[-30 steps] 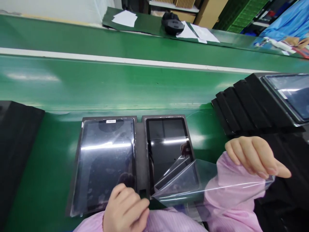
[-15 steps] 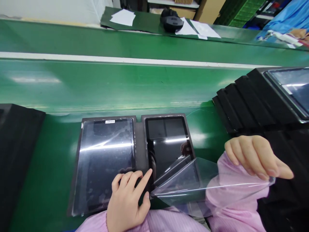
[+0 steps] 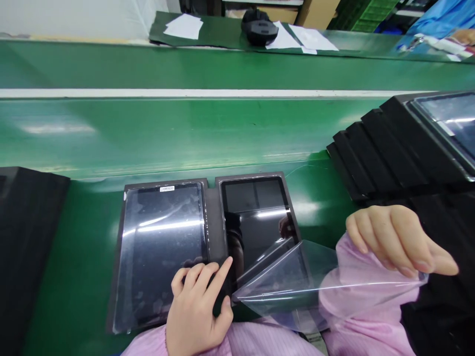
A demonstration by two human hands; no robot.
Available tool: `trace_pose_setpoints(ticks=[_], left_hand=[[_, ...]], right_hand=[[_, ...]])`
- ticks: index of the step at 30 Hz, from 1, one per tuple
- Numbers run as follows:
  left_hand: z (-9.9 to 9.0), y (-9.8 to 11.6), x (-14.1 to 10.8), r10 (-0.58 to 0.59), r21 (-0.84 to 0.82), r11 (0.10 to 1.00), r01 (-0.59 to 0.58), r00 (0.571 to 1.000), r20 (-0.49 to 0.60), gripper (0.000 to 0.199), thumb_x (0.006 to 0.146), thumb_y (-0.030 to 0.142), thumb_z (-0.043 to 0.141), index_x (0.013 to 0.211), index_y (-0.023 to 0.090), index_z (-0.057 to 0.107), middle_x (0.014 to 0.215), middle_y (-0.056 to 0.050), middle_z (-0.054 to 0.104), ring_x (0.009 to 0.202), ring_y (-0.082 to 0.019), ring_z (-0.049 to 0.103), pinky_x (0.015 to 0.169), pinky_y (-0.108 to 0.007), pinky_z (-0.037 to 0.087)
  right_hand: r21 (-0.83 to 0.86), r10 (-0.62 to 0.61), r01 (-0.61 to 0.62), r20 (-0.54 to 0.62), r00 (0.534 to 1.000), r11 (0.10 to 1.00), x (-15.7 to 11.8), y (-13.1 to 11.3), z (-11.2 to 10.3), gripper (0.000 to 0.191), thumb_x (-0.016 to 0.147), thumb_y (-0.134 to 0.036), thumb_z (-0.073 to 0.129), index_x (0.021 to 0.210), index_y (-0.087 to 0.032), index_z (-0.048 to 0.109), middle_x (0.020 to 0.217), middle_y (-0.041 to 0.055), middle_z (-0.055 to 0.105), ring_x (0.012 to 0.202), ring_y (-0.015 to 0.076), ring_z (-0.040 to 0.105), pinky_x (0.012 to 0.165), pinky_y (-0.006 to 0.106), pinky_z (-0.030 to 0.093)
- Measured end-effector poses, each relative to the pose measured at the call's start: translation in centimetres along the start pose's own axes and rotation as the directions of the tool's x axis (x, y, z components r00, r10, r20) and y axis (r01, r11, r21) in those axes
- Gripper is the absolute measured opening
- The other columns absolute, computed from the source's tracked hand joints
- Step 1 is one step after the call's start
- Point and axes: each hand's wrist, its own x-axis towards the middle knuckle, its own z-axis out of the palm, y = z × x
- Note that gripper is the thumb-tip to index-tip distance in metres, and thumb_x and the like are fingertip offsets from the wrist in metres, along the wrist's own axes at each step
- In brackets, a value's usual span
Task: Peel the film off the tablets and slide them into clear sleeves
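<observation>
Two flat screens lie side by side in a dark foam tray point(image 3: 215, 222). The left screen point(image 3: 163, 237) has a small white label at its top edge. From the right screen point(image 3: 252, 212), a clear plastic film point(image 3: 285, 287) is partly lifted, still meeting the glass near its lower part. My right hand point(image 3: 401, 242) is closed and pinches the film's corner, out to the right of the tray. My left hand point(image 3: 200, 301) rests at the tray's lower middle, its index finger stretched onto the right screen's left edge and the other fingers loosely bent.
Black foam trays point(image 3: 386, 148) are stacked at the right, with a screen point(image 3: 452, 123) on top. Another black stack point(image 3: 33, 237) stands at the left. Beyond the white strip point(image 3: 222, 93) lie papers point(image 3: 313, 38) and a black object point(image 3: 260, 29).
My right hand has shifted very slightly right with the film corner. My left hand stays in place on the tray. The camera view has tilted a little.
</observation>
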Motion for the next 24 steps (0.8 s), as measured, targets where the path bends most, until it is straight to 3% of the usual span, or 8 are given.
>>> trace_pose_setpoints(ticks=[8, 13, 20, 24], left_hand=[[-0.1, -1.0, -0.9, 0.066, -0.003, 0.998, -0.066, 0.991, 0.113, 0.045, 0.083, 0.023, 0.055, 0.127, 0.021, 0.064, 0.098, -0.004, 0.07, 0.092, -0.023, 0.058, 0.091, -0.04, 0.029], [0.0, -1.0, -0.9, 0.096, 0.002, 0.995, -0.097, 0.986, 0.139, 0.046, 0.08, 0.025, 0.056, 0.125, 0.019, 0.064, 0.106, -0.006, 0.069, 0.097, -0.023, 0.059, 0.095, -0.039, 0.03], [0.7, -1.9, -1.1, 0.233, 0.11, 0.965, -0.24, 0.97, 0.07, 0.041, 0.08, 0.035, 0.063, 0.119, 0.021, 0.066, 0.11, -0.006, 0.072, 0.098, -0.024, 0.062, 0.093, -0.041, 0.035], [2.1, -2.1, -1.1, 0.194, 0.169, 0.968, -0.186, 0.981, -0.032, 0.026, 0.086, 0.031, 0.061, 0.109, 0.025, 0.069, 0.106, -0.006, 0.072, 0.093, -0.024, 0.063, 0.087, -0.042, 0.04]], right_hand=[[-0.002, 0.009, -0.009, -0.008, 1.0, 1.0, -0.1, -0.1, 0.3, 0.018, 0.075, -0.022, 0.066, 0.063, -0.028, 0.053, 0.046, -0.0123, 0.066, 0.035, 0.0083, 0.061, 0.07, 0.022, 0.057], [0.006, 0.017, -0.017, -0.03, 0.999, 1.0, -0.4, -0.3, 0.8, 0.019, 0.072, -0.023, 0.067, 0.061, -0.029, 0.053, 0.046, -0.0124, 0.066, 0.033, 0.0095, 0.06, 0.072, 0.023, 0.057], [0.012, -0.017, 0.019, -0.09, 0.996, 1.0, 0.6, -0.3, 2.2, 0.024, 0.076, -0.029, 0.066, 0.056, -0.026, 0.053, 0.038, -0.0117, 0.06, 0.03, 0.0066, 0.056, 0.074, 0.018, 0.054], [-0.015, -0.048, 0.048, -0.031, 0.998, 0.999, 1.3, -0.6, 2.6, 0.021, 0.077, -0.029, 0.062, 0.058, -0.025, 0.054, 0.039, -0.0098, 0.061, 0.032, 0.0066, 0.059, 0.076, 0.016, 0.054]])
